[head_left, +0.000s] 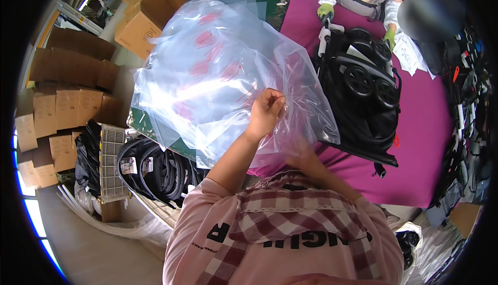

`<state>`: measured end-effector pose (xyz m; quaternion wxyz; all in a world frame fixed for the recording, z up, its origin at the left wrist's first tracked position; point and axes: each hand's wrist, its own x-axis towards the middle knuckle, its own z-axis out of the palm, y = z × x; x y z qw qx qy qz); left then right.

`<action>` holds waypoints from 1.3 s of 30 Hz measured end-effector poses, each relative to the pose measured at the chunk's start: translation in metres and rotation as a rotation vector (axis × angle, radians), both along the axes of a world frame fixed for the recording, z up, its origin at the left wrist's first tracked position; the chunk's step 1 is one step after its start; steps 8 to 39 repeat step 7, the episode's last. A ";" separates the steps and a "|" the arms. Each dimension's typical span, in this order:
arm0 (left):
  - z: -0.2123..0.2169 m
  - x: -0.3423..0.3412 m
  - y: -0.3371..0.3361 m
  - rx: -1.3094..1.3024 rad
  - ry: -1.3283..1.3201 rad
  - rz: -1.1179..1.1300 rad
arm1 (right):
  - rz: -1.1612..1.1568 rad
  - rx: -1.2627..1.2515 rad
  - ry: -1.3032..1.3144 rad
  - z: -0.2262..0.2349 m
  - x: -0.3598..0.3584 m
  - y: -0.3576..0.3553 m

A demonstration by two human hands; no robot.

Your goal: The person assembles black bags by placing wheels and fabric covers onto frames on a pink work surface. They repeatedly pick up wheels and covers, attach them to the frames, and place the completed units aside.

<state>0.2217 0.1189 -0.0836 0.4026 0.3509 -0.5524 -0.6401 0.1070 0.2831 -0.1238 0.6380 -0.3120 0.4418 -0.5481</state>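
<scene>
A pile of clear plastic bags [207, 72] with red print spreads over the left part of the table. My left hand [269, 109] is closed in a pinch on the edge of one clear plastic bag [311, 111], which is lifted and spread toward the right. My right hand [302, 156] is low beside it, behind or inside the film. Its fingers are blurred and covered by the plastic, so their state is unclear. Just right of the bag lies a folded black stroller [365, 85], its wheels facing up.
Across the table another person's green-gloved hands [325, 10] touch the stroller. Paper sheets [410, 54] lie on the magenta tabletop [420, 145]. Cardboard boxes [67, 108] stand at left, near a crate [111, 155] and black curved parts [158, 171]. Parts racks line the right.
</scene>
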 end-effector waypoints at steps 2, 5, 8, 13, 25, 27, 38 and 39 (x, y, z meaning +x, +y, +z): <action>-0.009 0.004 0.006 -0.052 -0.019 0.039 | -0.027 -0.021 0.095 0.001 -0.022 -0.012; -0.014 0.020 0.001 -0.343 -0.089 0.228 | -0.141 -0.007 0.170 0.013 -0.042 -0.020; -0.007 0.026 0.011 -0.365 -0.319 0.127 | -0.087 0.006 0.210 0.010 -0.057 -0.014; -0.007 0.026 0.011 -0.365 -0.319 0.127 | -0.087 0.006 0.210 0.010 -0.057 -0.014; -0.007 0.026 0.011 -0.365 -0.319 0.127 | -0.087 0.006 0.210 0.010 -0.057 -0.014; -0.007 0.026 0.011 -0.365 -0.319 0.127 | -0.087 0.006 0.210 0.010 -0.057 -0.014; -0.007 0.026 0.011 -0.365 -0.319 0.127 | -0.087 0.006 0.210 0.010 -0.057 -0.014; -0.007 0.026 0.011 -0.365 -0.319 0.127 | -0.087 0.006 0.210 0.010 -0.057 -0.014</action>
